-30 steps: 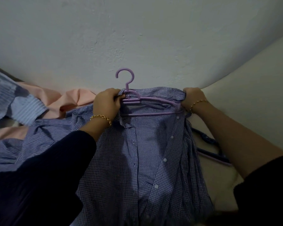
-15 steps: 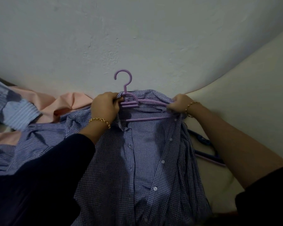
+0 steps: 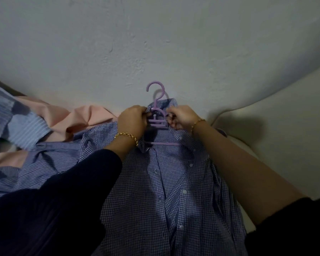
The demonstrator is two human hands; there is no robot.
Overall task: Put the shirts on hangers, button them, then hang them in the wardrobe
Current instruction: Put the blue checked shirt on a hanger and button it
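Observation:
A blue checked shirt (image 3: 166,191) lies front up on the bed, its placket open with white buttons showing. A purple plastic hanger (image 3: 156,100) sits inside it, with the hook sticking out past the collar toward the wall. My left hand (image 3: 132,120) grips the collar on the left of the hanger's neck. My right hand (image 3: 181,117) pinches the collar on the right side, close to the left hand. The hanger's lower bar shows in the open neck below both hands.
A pink shirt (image 3: 85,119) and a light blue striped shirt (image 3: 24,126) lie crumpled at the left. A pale wall (image 3: 155,43) rises right behind the hanger's hook. A cream pillow or mattress edge (image 3: 284,117) is at the right.
My right hand has slid from the shirt's right shoulder in to the collar beside the hanger's neck. The shirt's right shoulder now covers the hanger arm. My left hand stayed at the collar.

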